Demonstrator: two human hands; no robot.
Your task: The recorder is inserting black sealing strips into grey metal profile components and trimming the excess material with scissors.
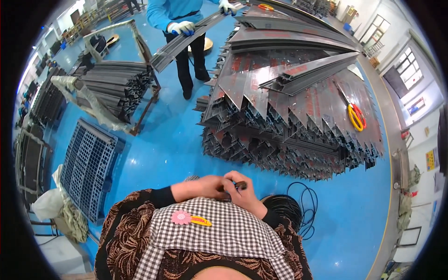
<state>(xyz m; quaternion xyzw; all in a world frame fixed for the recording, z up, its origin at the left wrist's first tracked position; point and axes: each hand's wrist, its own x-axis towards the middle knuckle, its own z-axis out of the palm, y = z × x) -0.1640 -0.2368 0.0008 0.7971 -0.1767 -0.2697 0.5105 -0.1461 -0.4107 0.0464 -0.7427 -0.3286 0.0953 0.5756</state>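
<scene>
Close in front of my checked apron (205, 238), both hands meet with bent fingers. A small dark brown piece (241, 185) pokes out of my right hand (245, 196), which is closed around it; its kind is not clear. My left hand (207, 186) is closed beside it, fingers touching the right hand, and whatever it holds is hidden. To the right of my hands lies a coil of black cord (282, 210), with loose loops (308, 210) trailing on the blue floor.
Ahead stands a big stack of grey metal profiles (289, 144) with sharp pointed ends; scissors (357, 117) lie on it. A person in blue with white gloves (182, 28) carries a long profile (186, 42). Left are a profile rack (112, 88) and a plastic pallet (88, 163).
</scene>
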